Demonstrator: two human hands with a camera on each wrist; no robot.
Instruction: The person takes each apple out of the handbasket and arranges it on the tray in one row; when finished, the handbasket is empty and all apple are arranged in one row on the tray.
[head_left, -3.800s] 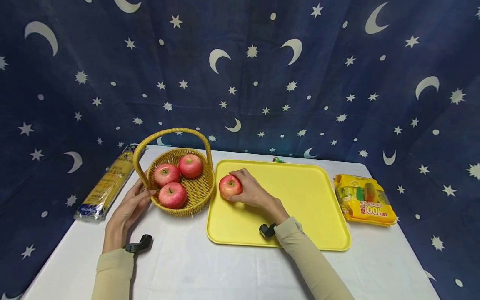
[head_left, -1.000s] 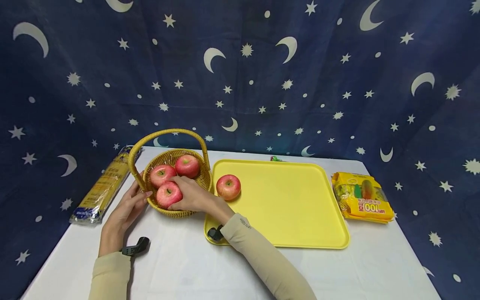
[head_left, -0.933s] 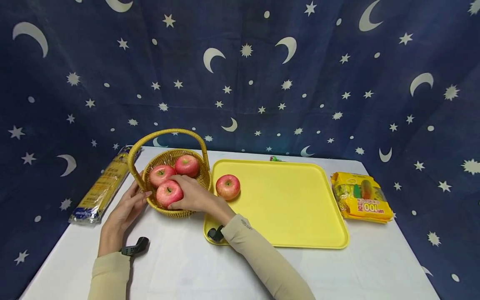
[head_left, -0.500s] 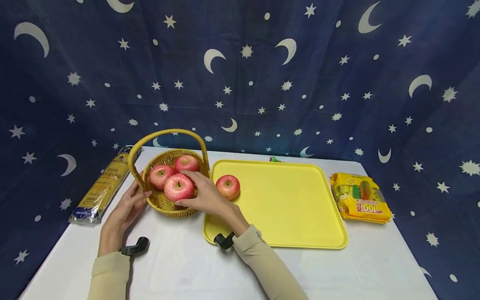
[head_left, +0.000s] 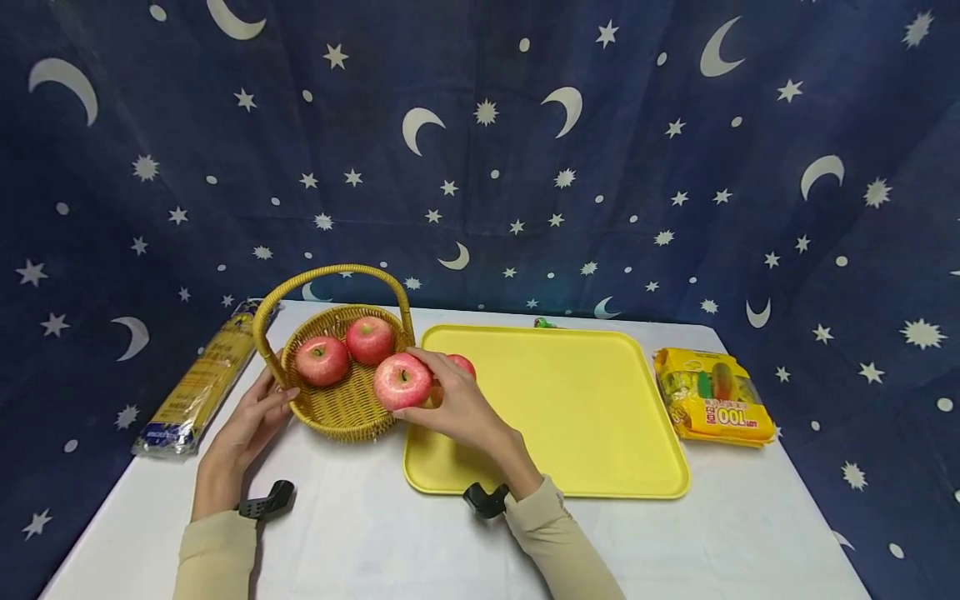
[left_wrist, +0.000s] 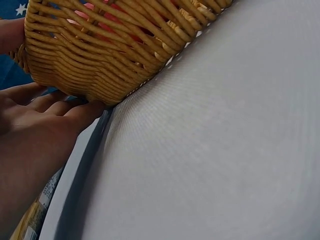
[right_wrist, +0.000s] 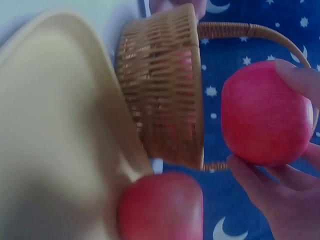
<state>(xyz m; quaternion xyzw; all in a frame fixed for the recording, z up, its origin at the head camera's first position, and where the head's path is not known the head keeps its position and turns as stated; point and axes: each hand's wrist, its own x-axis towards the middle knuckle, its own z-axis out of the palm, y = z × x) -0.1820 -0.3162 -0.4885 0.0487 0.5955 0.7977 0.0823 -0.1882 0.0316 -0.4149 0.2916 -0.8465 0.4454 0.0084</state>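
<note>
My right hand (head_left: 468, 412) grips a red apple (head_left: 402, 382), thumb and fingers round its sides. The apple is above the gap between the wicker basket (head_left: 341, 425) and the yellow tray (head_left: 570, 417). In the right wrist view this held apple (right_wrist: 267, 117) is apart from the basket's rim. My left hand (head_left: 251, 425) holds the basket's left side, thumb at the rim, fingers against the outer wall (left_wrist: 75, 75). Two apples lie in the basket, one left (head_left: 322, 361) and one at the back (head_left: 370, 340). Another apple (right_wrist: 162, 210) lies on the tray, mostly hidden behind my right hand in the head view.
A long pack of dried noodles (head_left: 202, 383) lies left of the basket. Right of the tray is a yellow candy bag (head_left: 716, 398). A small green item (head_left: 543, 322) shows behind the tray. The basket's tall handle (head_left: 330, 271) arches over it; a starry curtain (head_left: 480, 167) hangs behind.
My right hand first let go of one apple on the tray, then took the front apple in the basket and carried it up and right past the rim. The left hand stays at the basket.
</note>
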